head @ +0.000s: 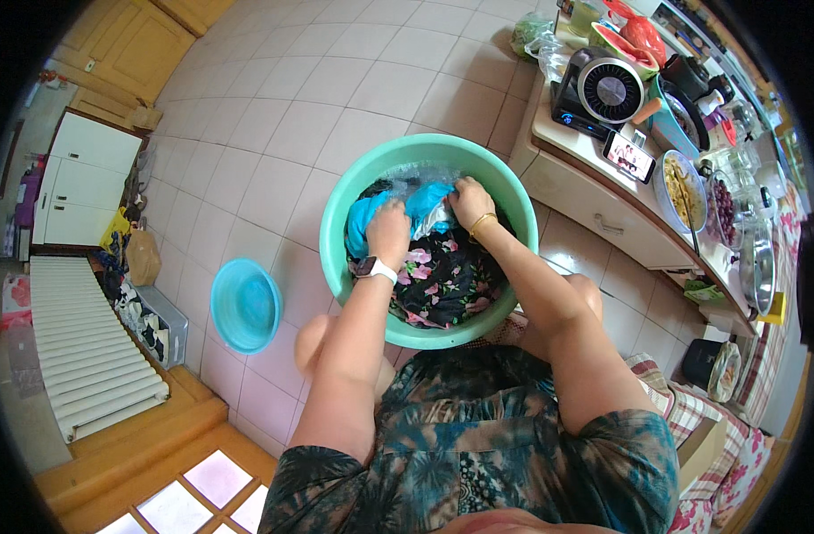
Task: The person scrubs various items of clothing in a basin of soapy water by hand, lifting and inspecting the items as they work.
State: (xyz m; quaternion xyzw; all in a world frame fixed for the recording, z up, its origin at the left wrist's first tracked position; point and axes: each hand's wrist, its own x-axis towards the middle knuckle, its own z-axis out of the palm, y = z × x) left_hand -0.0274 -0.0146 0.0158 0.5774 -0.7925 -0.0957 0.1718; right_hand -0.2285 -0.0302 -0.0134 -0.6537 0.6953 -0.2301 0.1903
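Note:
A large green plastic tub (pixel 343 267) stands on the floor before me, between my knees. Inside it, a bright blue cloth (pixel 430 197) with a white part lies bunched over a black floral garment (pixel 440 280). My left hand (pixel 388 233), below which a white watch (pixel 375 268) circles the wrist, grips the blue cloth on its left side. On the other side my right hand (pixel 470 202), with a gold bracelet at the wrist, pinches the same cloth. Sudsy water (pixel 417 175) shows along the tub's far side.
A small blue basin (pixel 247 306) sits on the tiles to the left. At right, a cabinet (pixel 600 200) carries a small fan (pixel 607 87), a propped phone (pixel 628 157), a bowl of food (pixel 680 190) and cut watermelon (pixel 624 50). A white radiator (pixel 90 347) stands far left.

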